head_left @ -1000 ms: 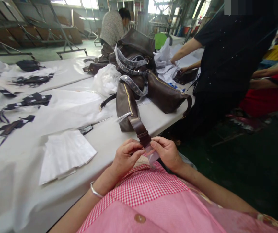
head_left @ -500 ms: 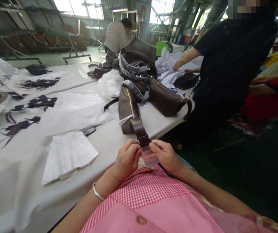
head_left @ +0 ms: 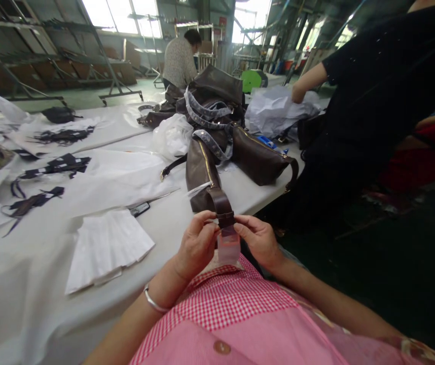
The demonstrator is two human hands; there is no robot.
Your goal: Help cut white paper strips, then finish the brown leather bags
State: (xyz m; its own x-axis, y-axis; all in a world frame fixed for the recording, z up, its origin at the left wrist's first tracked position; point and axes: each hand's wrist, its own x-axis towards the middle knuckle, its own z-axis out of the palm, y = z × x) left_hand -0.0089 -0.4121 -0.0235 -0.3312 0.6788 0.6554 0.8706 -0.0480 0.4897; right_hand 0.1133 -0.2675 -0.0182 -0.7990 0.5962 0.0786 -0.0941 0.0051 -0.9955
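A dark brown leather handbag (head_left: 199, 167) with a gold zip lies at the table's near edge, its strap (head_left: 223, 205) reaching toward me. Over the strap's end sits a clear plastic sleeve (head_left: 229, 252) with an orange-pink outline showing at its top. My left hand (head_left: 198, 243) pinches the left edge of the strap where the sleeve begins. On the opposite edge, my right hand (head_left: 259, 239) grips with the thumb on top and the fingers behind. The buckle, if there is one under the plastic, cannot be made out.
A second brown bag (head_left: 261, 154) and a heap of bags (head_left: 217, 83) lie beyond. White paper sheets (head_left: 109, 248), a dark phone-like object (head_left: 140, 208) and black straps (head_left: 56, 165) are on the left. A co-worker in black (head_left: 385, 86) handles white paper (head_left: 274, 109) at the right.
The plastic sleeve has turned to hang straighter between my hands, and both hands have shifted slightly. The co-worker in black has leaned right, raising an arm over the white paper.
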